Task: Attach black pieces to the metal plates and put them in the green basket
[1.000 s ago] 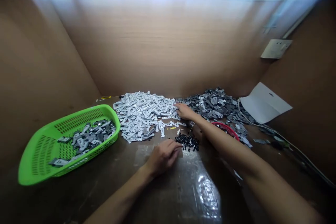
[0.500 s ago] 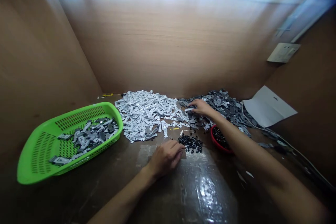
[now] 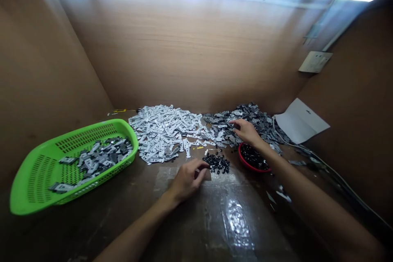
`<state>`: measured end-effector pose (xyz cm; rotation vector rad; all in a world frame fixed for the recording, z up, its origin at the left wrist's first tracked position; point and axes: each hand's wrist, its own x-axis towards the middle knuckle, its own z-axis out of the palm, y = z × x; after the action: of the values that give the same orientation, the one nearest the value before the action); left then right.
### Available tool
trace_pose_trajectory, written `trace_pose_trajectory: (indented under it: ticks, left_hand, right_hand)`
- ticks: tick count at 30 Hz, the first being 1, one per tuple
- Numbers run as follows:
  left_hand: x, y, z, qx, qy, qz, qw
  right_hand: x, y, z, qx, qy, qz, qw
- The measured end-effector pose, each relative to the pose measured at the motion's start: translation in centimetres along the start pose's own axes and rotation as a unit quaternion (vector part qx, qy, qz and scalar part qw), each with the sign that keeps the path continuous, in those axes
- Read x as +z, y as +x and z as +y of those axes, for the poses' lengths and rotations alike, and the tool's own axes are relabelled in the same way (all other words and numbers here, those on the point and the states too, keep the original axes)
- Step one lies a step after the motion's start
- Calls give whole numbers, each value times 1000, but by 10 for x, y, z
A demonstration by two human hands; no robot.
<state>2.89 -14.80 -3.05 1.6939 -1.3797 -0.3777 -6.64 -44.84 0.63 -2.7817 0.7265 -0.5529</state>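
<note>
My left hand rests on the table just left of a small heap of shiny black parts. Its thumb and forefinger are apart, with nothing visible between them, and the other fingers curl under. My right hand reaches over a pile of dark grey flat pieces, fingers slightly spread at the pile's near left side. Nothing can be made out in it. Left of that pile lies a large heap of white flat pieces. Under my right forearm stands a red bowl of black parts.
A green perforated basket with assembled-looking grey and white pieces stands at left. At right are a white sheet, a cable and scattered scraps. Wooden panels enclose the back and sides; clear tape covers the front tabletop.
My left thumb and forefinger have parted from a closed pinch. My right hand has shifted right across the dark pile, away from a pale piece near its fingertips. The view has turned slightly.
</note>
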Motion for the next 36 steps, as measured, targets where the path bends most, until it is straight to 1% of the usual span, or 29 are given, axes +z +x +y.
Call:
trace_pose_trajectory:
  ticks: [1,2,3,4,6,7,8,9,10,11,12,14,16,18,20,22,24,25,26,27,29,31,32,34,35,36]
  left_hand:
    - [1,1,0,-36,-45,5,998]
    - [1,2,-1,-78,-99,2,992]
    - [2,3,-1,-125,-161,-7,979]
    - [4,3,-2,-171,-231,-22,958]
    - [6,3,-2,-239,-380,-59,892]
    - [8,2,-1,-257,-446,-69,855]
    - [9,1,-1,-266,-497,-72,823]
    - [10,1,-1,-268,-533,-70,799]
    - [11,0,-2,-268,-551,-68,788]
    - [11,-1,-3,-267,-552,-66,787]
    - [12,-2,-4,-267,-539,-65,796]
    - [12,-2,-6,-269,-481,-75,831]
    - [13,-2,-7,-272,-398,-91,872]
    - [13,-2,-4,-268,-326,-121,898]
    - [14,-2,1,-270,-300,-144,904]
    - [15,-1,5,-281,-310,-133,898]
    - [17,-1,7,-290,-326,-103,894]
    - [17,-1,6,-290,-332,-96,892]
    - [18,-1,5,-290,-337,-96,890]
    - [18,-1,3,-292,-343,-99,887]
    - [18,-1,-1,-299,-369,-105,873]
    - [17,-2,-4,-302,-422,-105,848]
    - [16,-2,-4,-301,-453,-105,832]
    - [14,-1,-5,-302,-507,-106,800]
    - [13,-1,-5,-305,-523,-107,789]
    - [13,0,-5,-309,-527,-106,785]
  right_hand:
    - [-1,-10,-10,-7,14,10,1000]
    - [-1,-21,-22,-27,57,32,998]
    - [1,-34,-36,-50,93,50,993]
    - [4,-47,-50,-72,119,52,989]
    - [15,-76,-79,-104,138,50,984]
    - [21,-90,-91,-126,140,45,981]
    - [26,-103,-102,-149,140,24,979]
    - [31,-113,-110,-172,146,2,974]
    - [34,-120,-115,-184,162,-26,969]
    - [35,-126,-118,-183,188,-50,964]
    - [34,-128,-119,-164,218,-64,960]
    - [30,-128,-115,-83,285,-58,953]
    - [24,-124,-108,-6,338,-57,939]
    - [22,-122,-102,24,379,-104,919]
    - [24,-122,-97,52,419,-155,893]
    - [29,-124,-93,107,460,-162,866]
    - [34,-127,-90,148,489,-159,845]
    - [36,-128,-89,151,496,-164,839]
    - [36,-129,-89,142,495,-169,840]
    - [36,-130,-90,123,485,-174,848]
    - [32,-131,-91,68,440,-171,879]
    - [28,-131,-92,10,384,-160,909]
    - [26,-131,-92,-11,366,-157,917]
    - [24,-131,-90,-19,361,-161,918]
    - [24,-132,-88,-6,369,-164,915]
    - [25,-132,-87,15,379,-163,911]
